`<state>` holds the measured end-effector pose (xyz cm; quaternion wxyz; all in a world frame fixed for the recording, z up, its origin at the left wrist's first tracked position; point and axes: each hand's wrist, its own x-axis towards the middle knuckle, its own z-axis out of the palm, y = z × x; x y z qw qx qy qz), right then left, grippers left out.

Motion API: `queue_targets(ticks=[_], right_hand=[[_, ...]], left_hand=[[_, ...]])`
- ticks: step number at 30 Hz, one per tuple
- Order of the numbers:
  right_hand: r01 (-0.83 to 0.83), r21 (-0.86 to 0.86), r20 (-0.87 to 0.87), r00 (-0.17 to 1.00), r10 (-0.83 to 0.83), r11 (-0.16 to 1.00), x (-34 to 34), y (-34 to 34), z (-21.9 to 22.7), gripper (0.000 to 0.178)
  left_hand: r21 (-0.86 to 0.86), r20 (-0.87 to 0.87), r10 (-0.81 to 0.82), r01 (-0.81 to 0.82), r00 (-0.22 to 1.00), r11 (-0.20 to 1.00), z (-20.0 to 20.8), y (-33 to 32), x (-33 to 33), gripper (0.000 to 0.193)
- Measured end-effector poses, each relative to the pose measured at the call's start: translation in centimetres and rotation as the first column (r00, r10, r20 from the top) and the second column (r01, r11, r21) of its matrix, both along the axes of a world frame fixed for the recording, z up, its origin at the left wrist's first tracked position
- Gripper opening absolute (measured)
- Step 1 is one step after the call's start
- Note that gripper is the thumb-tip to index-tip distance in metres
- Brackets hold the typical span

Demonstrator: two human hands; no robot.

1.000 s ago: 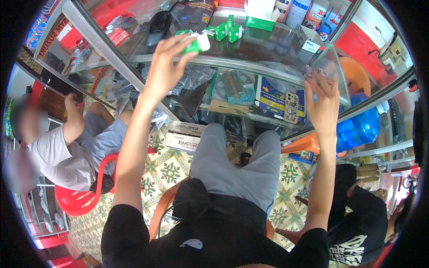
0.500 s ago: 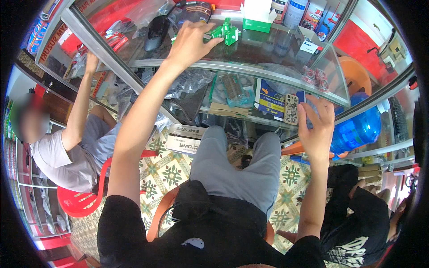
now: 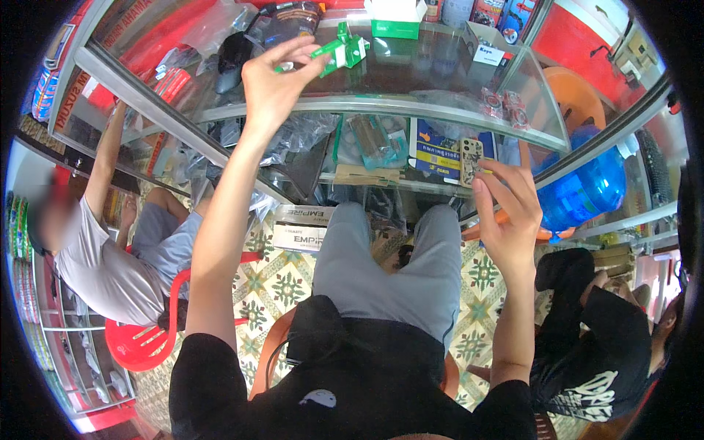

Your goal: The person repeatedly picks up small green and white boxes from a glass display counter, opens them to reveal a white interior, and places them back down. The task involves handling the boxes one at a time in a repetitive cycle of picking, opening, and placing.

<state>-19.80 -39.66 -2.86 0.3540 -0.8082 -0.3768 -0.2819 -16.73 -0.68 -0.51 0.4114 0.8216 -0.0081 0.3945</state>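
At the glass display counter's upper shelf, my left hand [image 3: 275, 84] is closed, its fingertips gripping a small green box [image 3: 327, 50]. More little green-and-white boxes [image 3: 353, 53] cluster right against it, so where one ends and another starts is hard to see. My right hand [image 3: 510, 216] hovers in front of the lower shelf with fingers loosely bent and apart, nothing between them. Just beyond its fingertips lies a phone in a patterned case [image 3: 469, 158], on a blue and yellow package [image 3: 438, 150].
A larger green-and-white carton [image 3: 394, 20] and a small white box [image 3: 485, 50] stand on the upper shelf [image 3: 418, 77]. A blue water jug [image 3: 583, 194] is at the right. One person sits left on a red chair [image 3: 139, 345]; another person in black [image 3: 598, 352] is at the right.
My left hand has taken hold of a small green box among the cluster. My right hand has lowered slightly, away from the phone. The whole view has shifted a little.
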Motion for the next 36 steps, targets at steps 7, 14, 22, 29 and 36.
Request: queue_targets(ticks=[7,14,22,29,36], right_hand=[[-0.137,0.234,-0.335,0.918,0.213,0.962,-2.1,3.2,2.4,0.028],[-0.306,0.406,-0.55,0.671,0.498,0.861,-2.4,3.7,0.8,0.031],[-0.282,0.613,-0.533,0.541,0.65,0.738,-3.5,3.7,-0.2,0.03],[-0.314,0.569,-0.517,0.583,0.627,0.76,-4.0,3.3,-0.1,0.027],[-0.258,0.473,-0.626,0.575,0.527,0.843,-3.9,2.8,0.8,0.02]], left_hand=[[-0.419,-0.136,-0.543,0.449,0.829,0.79,-0.3,-8.1,-8.0,0.042],[-0.504,0.005,-0.73,0.633,0.683,0.588,-3.1,-11.5,-11.2,0.056],[-0.763,0.296,-0.782,0.629,0.548,0.152,-7.2,-14.5,-13.3,0.048],[-0.756,0.282,-0.705,0.603,0.651,0.254,-8.2,-15.0,-13.8,0.038],[-0.681,0.127,-0.63,0.529,0.766,0.507,-7.9,-15.5,-14.5,0.037]])
